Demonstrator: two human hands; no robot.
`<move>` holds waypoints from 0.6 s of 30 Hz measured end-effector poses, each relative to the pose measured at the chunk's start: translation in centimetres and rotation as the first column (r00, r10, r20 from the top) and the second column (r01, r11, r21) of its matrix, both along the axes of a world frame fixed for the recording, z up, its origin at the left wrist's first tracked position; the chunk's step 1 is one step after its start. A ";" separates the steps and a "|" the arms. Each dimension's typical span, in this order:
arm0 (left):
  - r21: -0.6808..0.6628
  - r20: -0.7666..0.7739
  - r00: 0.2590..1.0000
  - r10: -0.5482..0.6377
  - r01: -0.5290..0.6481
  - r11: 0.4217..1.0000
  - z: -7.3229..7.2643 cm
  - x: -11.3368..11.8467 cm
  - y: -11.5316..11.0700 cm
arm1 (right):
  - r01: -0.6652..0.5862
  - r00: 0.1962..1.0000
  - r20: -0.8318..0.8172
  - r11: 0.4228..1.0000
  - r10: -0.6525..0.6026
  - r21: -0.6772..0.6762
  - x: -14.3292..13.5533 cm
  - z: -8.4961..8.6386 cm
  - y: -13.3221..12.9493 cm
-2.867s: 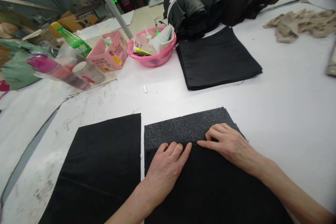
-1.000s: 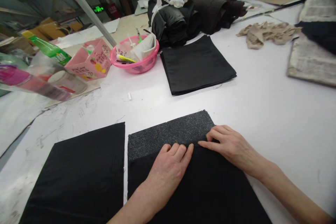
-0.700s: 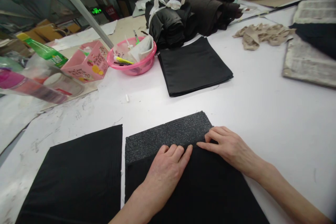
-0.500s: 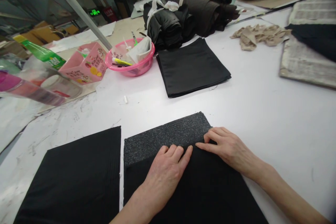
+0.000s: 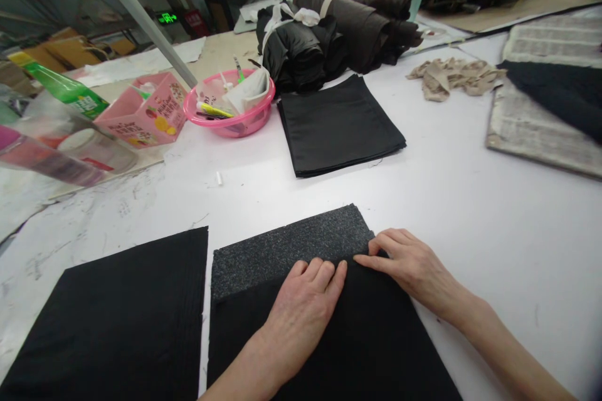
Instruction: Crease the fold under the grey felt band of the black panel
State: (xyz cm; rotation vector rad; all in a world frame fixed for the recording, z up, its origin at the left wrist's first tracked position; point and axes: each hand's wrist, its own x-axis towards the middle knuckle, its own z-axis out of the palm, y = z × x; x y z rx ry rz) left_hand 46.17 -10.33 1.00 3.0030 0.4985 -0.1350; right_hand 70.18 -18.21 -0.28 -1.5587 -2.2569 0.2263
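Evidently, both hands are working along the far edge of a black fabric sheet [image 5: 367, 338], which is lying nearest the wearer on a white-covered table [image 5: 470, 207]. Beyond that edge, a dark grey speckled layer [image 5: 286, 250] is showing as a band; whether it is joined to the black sheet I cannot tell. The left hand [image 5: 305, 297] is resting palm down on the black sheet, its fingers bending and its fingertips touching the edge. From the other side, the right hand [image 5: 407, 263] is facing it, thumb pointing inward and fingers curling over the same edge, near the speckled layer's corner. The two hands are staying just apart. Whether either one is actually pinching the cloth, I cannot tell, since the undersides of the fingers are hidden.

Just beside the sheet, a black fabric stack [image 5: 122, 313] is lying to the left, with a narrow white gap running between them. Farther back, a squarish black pile [image 5: 343, 125] is sitting near a pink basin [image 5: 230, 130], which is holding a yellow tube [image 5: 214, 110] among other small items. Tied black cloth [image 5: 301, 53] is lying behind the pile, and crumpled beige cloth [image 5: 451, 78] is lying to the right.
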 end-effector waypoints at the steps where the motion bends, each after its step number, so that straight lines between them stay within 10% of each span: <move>1: -0.008 0.003 1.000 -0.003 0.003 1.000 0.0 0.1 0.0 | 0.000 1.000 -0.002 1.000 0.000 0.005 0.1 0.0 -0.1; 18: 0.003 0.023 1.000 -0.006 0.006 1.000 0.0 1.3 -0.1 | 0.035 0.998 0.058 0.999 -0.034 -0.022 0.8 0.7 -0.7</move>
